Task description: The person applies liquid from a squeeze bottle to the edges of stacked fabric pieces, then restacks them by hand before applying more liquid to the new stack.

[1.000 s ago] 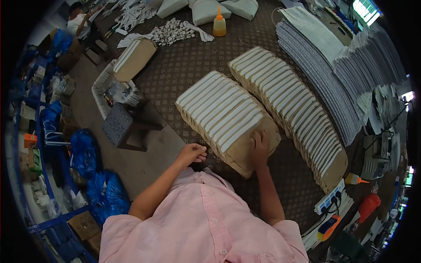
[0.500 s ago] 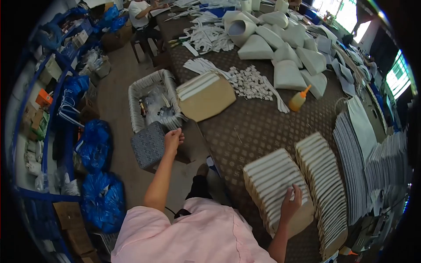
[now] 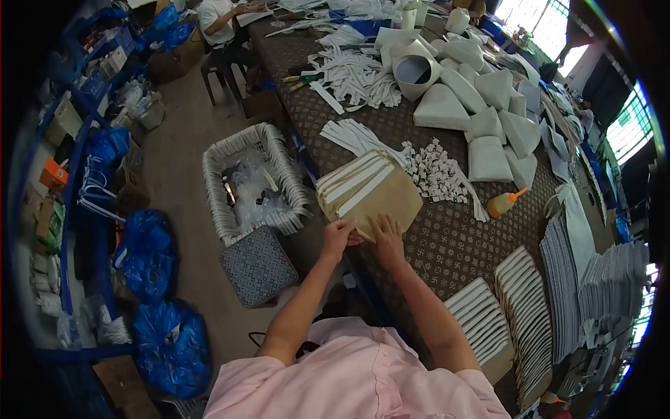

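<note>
A stack of tan panels (image 3: 396, 197) with white strips along one end lies near the table's edge. My left hand (image 3: 340, 236) is closed on the near edge of the stack, thumb and fingers pinching a panel there. Flat on the tan surface beside it rests my right hand (image 3: 386, 234), fingers apart. How many panels the left fingers hold is hidden. Past the stack are loose white strips (image 3: 347, 135) and a heap of small white pieces (image 3: 438, 171). A glue bottle (image 3: 500, 204) with an orange tip lies to their right.
Two fanned rows of striped panels (image 3: 477, 318) (image 3: 522, 314) lie at the near right. White padded shapes (image 3: 488, 159) are piled at the back. Left of the table are a wrapped basket (image 3: 213, 178), a patterned stool (image 3: 258, 267) and blue bags (image 3: 171, 342). Another person (image 3: 218, 21) sits far left.
Both hands have come together at the tan stack: my right hand left the striped panels, and my left hand moved over from above the stool. The view has shifted too.
</note>
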Action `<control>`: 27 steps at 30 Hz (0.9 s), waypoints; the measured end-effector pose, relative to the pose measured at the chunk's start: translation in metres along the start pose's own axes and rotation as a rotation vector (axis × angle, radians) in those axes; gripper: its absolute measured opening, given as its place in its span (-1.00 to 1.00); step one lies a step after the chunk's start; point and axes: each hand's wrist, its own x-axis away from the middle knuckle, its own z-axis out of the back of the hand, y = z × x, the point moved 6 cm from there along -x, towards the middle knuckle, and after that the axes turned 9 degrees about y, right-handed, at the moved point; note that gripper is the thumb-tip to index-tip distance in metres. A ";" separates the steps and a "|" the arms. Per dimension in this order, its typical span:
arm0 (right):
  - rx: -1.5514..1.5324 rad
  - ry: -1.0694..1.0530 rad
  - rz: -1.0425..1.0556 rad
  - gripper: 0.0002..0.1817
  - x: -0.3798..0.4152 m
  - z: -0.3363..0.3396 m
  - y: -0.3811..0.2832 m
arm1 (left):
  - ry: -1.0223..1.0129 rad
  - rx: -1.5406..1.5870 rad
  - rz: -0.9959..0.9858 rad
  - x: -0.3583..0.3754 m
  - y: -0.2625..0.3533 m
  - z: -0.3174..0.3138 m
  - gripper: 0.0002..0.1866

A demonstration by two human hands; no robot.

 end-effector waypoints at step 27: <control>-0.343 0.024 -0.275 -0.09 0.006 0.072 0.133 | 0.208 -0.353 -0.383 0.032 0.083 -0.049 -0.68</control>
